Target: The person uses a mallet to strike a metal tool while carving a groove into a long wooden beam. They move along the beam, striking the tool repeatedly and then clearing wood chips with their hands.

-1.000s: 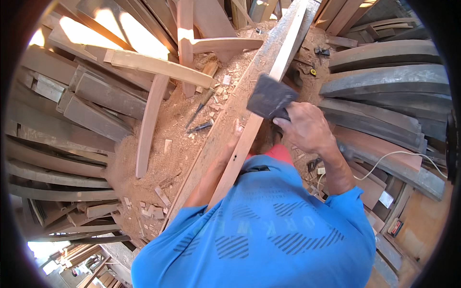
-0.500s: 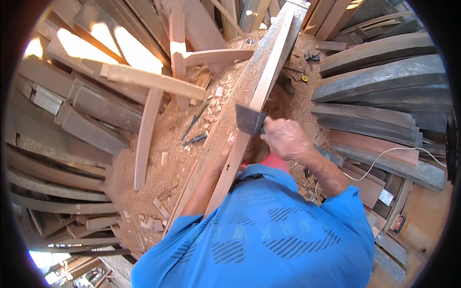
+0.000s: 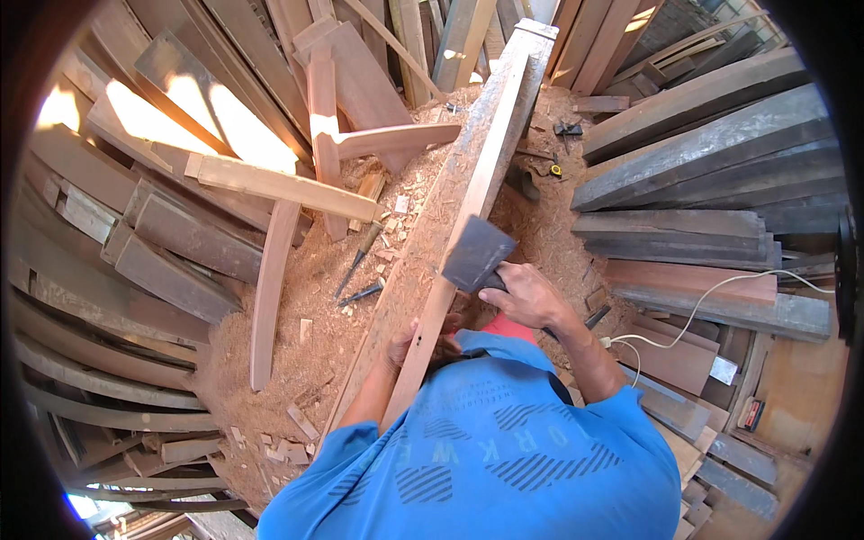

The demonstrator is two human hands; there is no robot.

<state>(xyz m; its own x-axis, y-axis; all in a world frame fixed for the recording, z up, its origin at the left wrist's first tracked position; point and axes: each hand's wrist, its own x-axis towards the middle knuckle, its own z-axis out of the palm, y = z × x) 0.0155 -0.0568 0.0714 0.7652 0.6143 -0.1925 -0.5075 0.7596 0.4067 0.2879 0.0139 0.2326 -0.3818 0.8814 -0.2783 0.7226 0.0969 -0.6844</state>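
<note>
A hatchet (image 3: 477, 254) with a broad dark blade is gripped in my right hand (image 3: 529, 295). Its blade overlaps the edge of a long, narrow pale wooden piece (image 3: 481, 193); I cannot tell whether it touches. Behind my hand the end of the handle shows. That wooden piece lies lengthwise along a thick, shaving-strewn timber beam (image 3: 430, 202). Lower down, my left hand (image 3: 402, 344) is closed around the side of the wooden piece, its fingers partly hidden. The near end of the piece runs to my blue shirt.
Left of the beam, a chisel-like tool (image 3: 360, 256) and a dark tool (image 3: 363, 293) lie among chips. A curved wooden part (image 3: 272, 306) leans there. Stacked dark curved timbers (image 3: 702, 153), a yellow tape measure (image 3: 555, 170) and a white cable (image 3: 697, 315) are on the right.
The hatchet has turned, its blade now showing more of its flat side, and sits slightly lower and to the right. My left hand has slid down along the wooden piece.
</note>
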